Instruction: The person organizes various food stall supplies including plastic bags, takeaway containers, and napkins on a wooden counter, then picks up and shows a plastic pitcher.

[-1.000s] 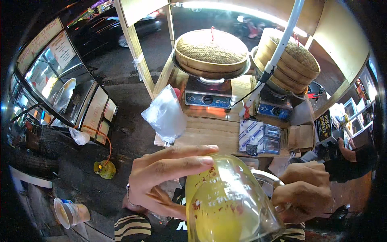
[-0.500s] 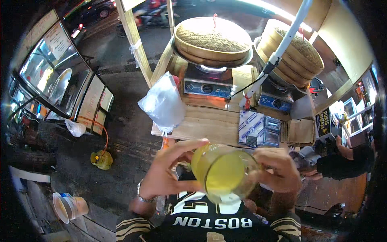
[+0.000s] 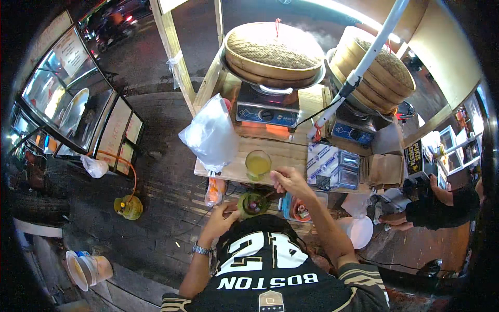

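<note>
My right hand (image 3: 288,183) has its fingers closed at the handle of a clear glass mug (image 3: 258,164), at the front edge of the wooden counter. Yellow-green liquid partly fills the mug. Lower and to the left, my left hand (image 3: 222,218) grips the side of a round green container (image 3: 251,204) just below the counter edge. Dark reddish contents show inside it, and a thin stick or spoon handle leans out toward the right. What exactly lies in the container is too small to tell.
Bamboo steamers (image 3: 274,49) sit on a stove (image 3: 267,106), with more steamers (image 3: 371,70) on the right. A white plastic bag (image 3: 210,136) stands at the counter's left. A slanting white pole (image 3: 371,49) crosses the right side. Near it lie clear boxes (image 3: 348,169) and brown cartons (image 3: 383,170).
The mug has gone from both hands, close to my chest, out to the counter edge with my right hand. My left hand has left the mug and now holds the green container.
</note>
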A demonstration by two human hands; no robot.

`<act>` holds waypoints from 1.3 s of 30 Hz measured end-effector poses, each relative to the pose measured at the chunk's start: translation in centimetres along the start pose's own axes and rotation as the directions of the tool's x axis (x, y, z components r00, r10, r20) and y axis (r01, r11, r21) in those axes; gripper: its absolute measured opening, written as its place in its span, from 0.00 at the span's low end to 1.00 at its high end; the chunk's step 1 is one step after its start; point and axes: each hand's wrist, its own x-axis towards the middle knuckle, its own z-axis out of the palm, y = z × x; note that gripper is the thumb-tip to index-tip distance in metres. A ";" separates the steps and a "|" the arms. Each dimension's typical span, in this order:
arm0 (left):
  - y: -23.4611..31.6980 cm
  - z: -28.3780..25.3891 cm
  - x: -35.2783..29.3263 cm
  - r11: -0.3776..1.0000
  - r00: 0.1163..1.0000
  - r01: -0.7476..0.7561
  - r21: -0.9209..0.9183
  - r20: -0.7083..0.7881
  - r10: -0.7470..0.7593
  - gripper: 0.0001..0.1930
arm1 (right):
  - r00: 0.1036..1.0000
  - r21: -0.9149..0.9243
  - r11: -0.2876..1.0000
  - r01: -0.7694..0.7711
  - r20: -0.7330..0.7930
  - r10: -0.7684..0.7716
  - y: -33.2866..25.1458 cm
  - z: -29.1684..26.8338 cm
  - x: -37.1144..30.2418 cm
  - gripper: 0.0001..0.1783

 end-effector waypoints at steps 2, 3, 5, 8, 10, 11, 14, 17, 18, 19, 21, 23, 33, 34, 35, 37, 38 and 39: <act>-1.4 -0.5 -0.2 0.999 1.000 0.012 0.051 -0.015 -0.011 0.24 | 0.999 0.046 0.999 0.019 -0.048 -0.017 2.6 0.4 2.7 0.19; -1.8 -0.9 -0.3 0.994 0.999 0.029 0.103 -0.035 -0.026 0.24 | 0.997 0.106 0.994 -0.009 -0.079 0.018 4.2 0.7 4.4 0.19; -2.7 -1.5 -0.7 0.993 0.996 0.040 0.111 -0.086 -0.030 0.23 | 0.994 0.165 0.986 -0.029 -0.104 0.046 6.7 1.5 7.4 0.19; -1.6 -2.2 -0.8 0.985 0.989 0.078 0.156 -0.136 -0.057 0.23 | 0.988 0.220 0.972 0.077 -0.144 -0.046 7.6 2.8 9.9 0.18; -1.0 -2.6 -0.8 0.973 0.986 0.108 0.203 -0.149 -0.079 0.24 | 0.969 0.186 0.978 0.090 -0.242 -0.043 6.8 4.2 11.1 0.20; -1.2 -2.7 -1.0 0.975 0.981 0.079 0.208 -0.188 -0.039 0.23 | 0.970 0.194 0.976 0.095 -0.240 -0.047 7.0 5.1 12.1 0.20; -0.8 -2.2 -0.7 0.972 0.979 0.040 0.233 -0.203 0.008 0.23 | 0.935 0.161 0.964 0.212 -0.322 -0.152 11.3 5.6 15.9 0.20; -0.9 -0.9 0.5 0.981 0.988 0.064 0.184 -0.148 -0.036 0.22 | 0.902 0.176 0.947 0.269 -0.392 -0.183 12.3 5.5 16.3 0.15; -1.2 -0.8 0.7 0.989 0.984 0.102 0.108 -0.156 -0.084 0.21 | 0.911 0.269 0.919 0.288 -0.372 -0.177 11.8 5.8 15.9 0.12; -1.5 -0.6 0.9 0.987 0.989 0.099 0.124 -0.119 -0.084 0.21 | 0.940 0.489 0.815 0.311 -0.286 -0.188 11.3 5.6 15.0 0.11; -3.1 -0.9 0.7 0.962 0.982 0.137 0.234 -0.156 -0.102 0.20 | 0.948 0.321 0.923 0.212 -0.298 -0.115 8.1 6.2 12.0 0.10; -4.6 -0.1 1.3 0.955 0.993 0.083 0.283 -0.109 -0.054 0.20 | 0.938 0.132 0.987 0.095 -0.344 -0.044 8.0 4.4 9.6 0.10; -0.6 6.6 4.6 0.932 0.998 -0.047 0.359 0.061 0.027 0.19 | 0.664 0.339 0.916 0.212 -0.738 0.119 17.6 -7.5 -9.8 0.11; -0.4 7.6 5.4 0.928 0.998 -0.049 0.370 0.065 0.027 0.19 | 0.620 0.360 0.903 0.236 -0.771 0.145 17.1 -8.4 -11.6 0.09; -0.2 8.9 6.5 0.943 0.991 -0.077 0.323 0.125 0.038 0.18 | 0.609 0.366 0.897 0.246 -0.778 0.151 18.1 -9.3 -13.0 0.09; 1.4 11.6 8.4 0.952 0.980 -0.103 0.289 0.193 0.047 0.18 | 0.469 0.299 0.924 0.236 -0.868 0.161 20.3 -10.5 -14.6 0.10; 2.8 13.2 9.6 0.901 0.960 -0.210 0.380 0.255 0.116 0.17 | 0.413 0.236 0.937 0.259 -0.904 0.113 20.5 -10.7 -15.4 0.10; 4.3 14.7 10.4 0.829 0.931 -0.316 0.461 0.317 0.178 0.17 | 0.405 0.247 0.930 0.274 -0.906 0.121 20.9 -10.8 -15.7 0.10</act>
